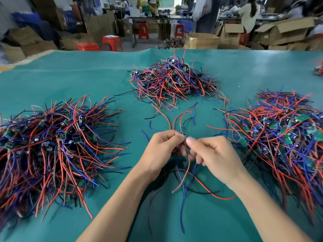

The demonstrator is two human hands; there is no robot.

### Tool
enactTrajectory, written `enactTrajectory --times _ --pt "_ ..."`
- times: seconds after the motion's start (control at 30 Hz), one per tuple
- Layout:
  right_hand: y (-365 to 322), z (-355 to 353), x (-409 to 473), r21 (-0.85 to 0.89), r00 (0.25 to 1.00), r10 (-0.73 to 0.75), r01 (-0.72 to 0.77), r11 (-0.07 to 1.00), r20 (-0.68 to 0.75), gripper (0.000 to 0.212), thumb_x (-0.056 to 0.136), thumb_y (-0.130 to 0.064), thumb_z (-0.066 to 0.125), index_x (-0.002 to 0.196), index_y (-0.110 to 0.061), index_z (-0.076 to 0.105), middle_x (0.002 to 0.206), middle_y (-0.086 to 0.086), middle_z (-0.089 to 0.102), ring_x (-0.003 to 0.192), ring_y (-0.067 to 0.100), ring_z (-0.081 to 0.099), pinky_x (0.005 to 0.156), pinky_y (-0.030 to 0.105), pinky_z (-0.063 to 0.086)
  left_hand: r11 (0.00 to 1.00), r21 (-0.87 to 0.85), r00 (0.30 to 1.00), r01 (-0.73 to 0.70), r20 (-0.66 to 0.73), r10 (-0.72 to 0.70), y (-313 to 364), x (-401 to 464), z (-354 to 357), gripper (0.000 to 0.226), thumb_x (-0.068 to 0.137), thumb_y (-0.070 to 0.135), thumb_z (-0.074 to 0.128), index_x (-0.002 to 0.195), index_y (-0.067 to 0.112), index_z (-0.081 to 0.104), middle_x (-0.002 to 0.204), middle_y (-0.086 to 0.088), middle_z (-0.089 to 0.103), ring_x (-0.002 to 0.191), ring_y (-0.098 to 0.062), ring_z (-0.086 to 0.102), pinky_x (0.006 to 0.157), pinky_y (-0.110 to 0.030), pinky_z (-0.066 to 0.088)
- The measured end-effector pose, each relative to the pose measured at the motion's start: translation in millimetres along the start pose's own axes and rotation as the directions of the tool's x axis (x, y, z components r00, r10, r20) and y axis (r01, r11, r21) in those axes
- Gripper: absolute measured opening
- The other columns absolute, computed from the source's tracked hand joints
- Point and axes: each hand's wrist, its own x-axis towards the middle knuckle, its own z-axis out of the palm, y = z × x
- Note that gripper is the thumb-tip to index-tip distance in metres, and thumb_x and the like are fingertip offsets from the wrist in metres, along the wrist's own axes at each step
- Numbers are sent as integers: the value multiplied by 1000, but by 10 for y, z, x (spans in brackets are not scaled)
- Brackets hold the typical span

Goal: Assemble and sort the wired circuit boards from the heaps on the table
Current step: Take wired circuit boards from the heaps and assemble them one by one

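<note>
Red, blue and black wires (185, 179) trail under my hands | left hand (161, 149) and right hand (212, 154) pinch one small circuit board (183, 131) together above the teal desk (78, 75) | heaps: left heap (52, 145), right heap (283, 137), far heap (173, 81) | red stools (111, 43) behind.

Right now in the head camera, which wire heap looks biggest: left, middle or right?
1. left heap and right heap: alike, both near the camera and cut off by the edges.
2. middle heap: smallest, though farther away.
</note>
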Motion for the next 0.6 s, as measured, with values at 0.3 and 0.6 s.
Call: enactTrajectory --times 0.3,0.6 --pt "73 54 45 248 979 104 -58 967 -177 26 85 -41 74 75 -17 76 55 -1 60 55 11 49 50 23 36 969 237 982 -65 190 19 53 -87 29 23 91 4 66 69 -2 69 55 5 58 54 -6 46 57 -14 36" --pt "39 -33 72 662 972 235 -170 730 -10 13 87 -6 70 95 -6 81 79 12 73 66 20 60 53 23 44 979 202 993 -38 118 14 103 -98 79 35 95 33 59 79 3 66 75 -7 66 71 -15 49 71 -30 39"
